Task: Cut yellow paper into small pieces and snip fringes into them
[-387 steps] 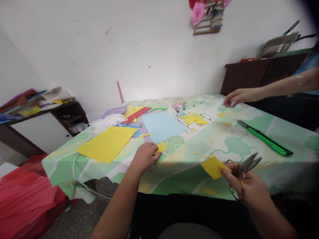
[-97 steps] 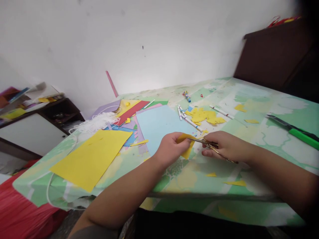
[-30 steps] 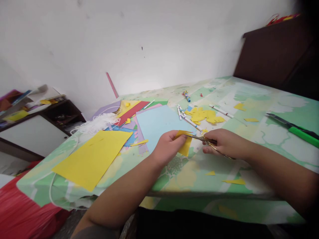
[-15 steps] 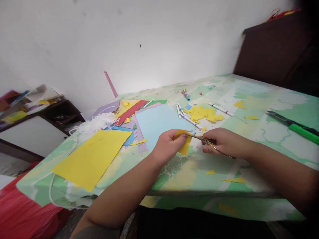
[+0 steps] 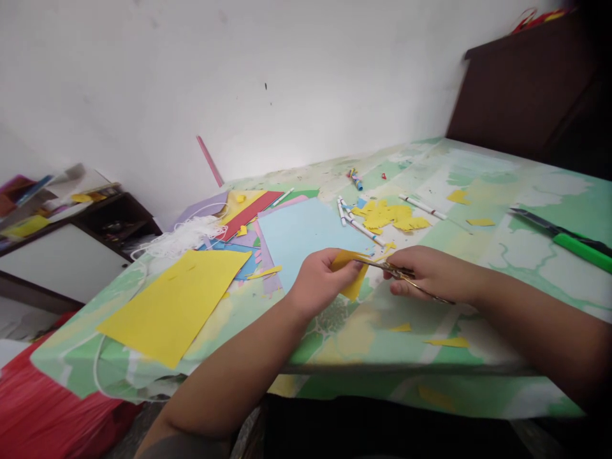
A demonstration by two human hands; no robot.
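Observation:
My left hand (image 5: 321, 279) pinches a small piece of yellow paper (image 5: 354, 288) between thumb and fingers, above the near part of the table. My right hand (image 5: 421, 271) is closed on a pair of scissors (image 5: 399, 273) with gold-coloured handles. The scissor blades point left and meet the upper edge of the paper, close to my left thumb. Part of the paper is hidden behind my left fingers. Beyond the hands lies a light blue sheet (image 5: 306, 229). Yellow cut pieces (image 5: 389, 215) are heaped behind my right hand, with white markers (image 5: 366, 231) beside them.
A large yellow sheet (image 5: 179, 303) lies at the left, near white string (image 5: 191, 233) and a red strip (image 5: 251, 215). A green-handled cutter (image 5: 581, 250) rests at the right. Yellow scraps (image 5: 447, 342) lie by the front edge of the patterned tablecloth (image 5: 344, 357).
The view has shifted slightly. Both hands keep their grips, and the scissors stay at the edge of the yellow paper with only a very small movement.

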